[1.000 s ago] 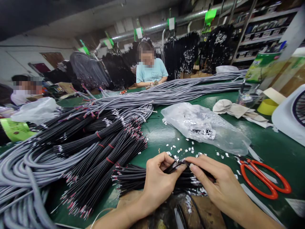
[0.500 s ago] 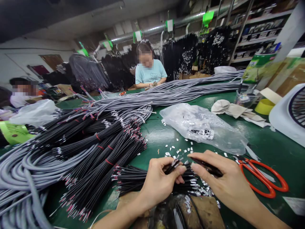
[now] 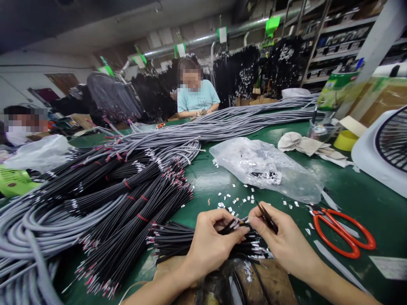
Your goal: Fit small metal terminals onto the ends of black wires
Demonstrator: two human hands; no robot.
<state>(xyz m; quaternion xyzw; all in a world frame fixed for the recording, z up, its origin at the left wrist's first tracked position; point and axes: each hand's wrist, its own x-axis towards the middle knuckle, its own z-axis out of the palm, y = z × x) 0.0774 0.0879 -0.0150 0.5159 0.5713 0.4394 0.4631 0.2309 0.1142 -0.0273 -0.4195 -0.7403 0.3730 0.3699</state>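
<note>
My left hand is closed round several thin black cables, their light ends pointing right past the thumb. At those ends, my right hand pinches with thumb and fingers while keeping dark tweezers in its grip. The tweezers' tips point up and away from the cables. What lies between the right fingertips is too small to make out. Below both hands a bundle of black cables rests on the bench, partly covered by the left hand. Small silvery foil pieces lie scattered just beyond the fingers.
Orange-handled scissors lie at the right, near a white fan. A clear plastic bag sits beyond my hands. Black cable bundles and grey cables cover the left and back. A person sits opposite.
My right hand has moved left to the cable ends, and the tweezers have swung to point upward. My left hand has stayed nearly in place. The view has shifted slightly.
</note>
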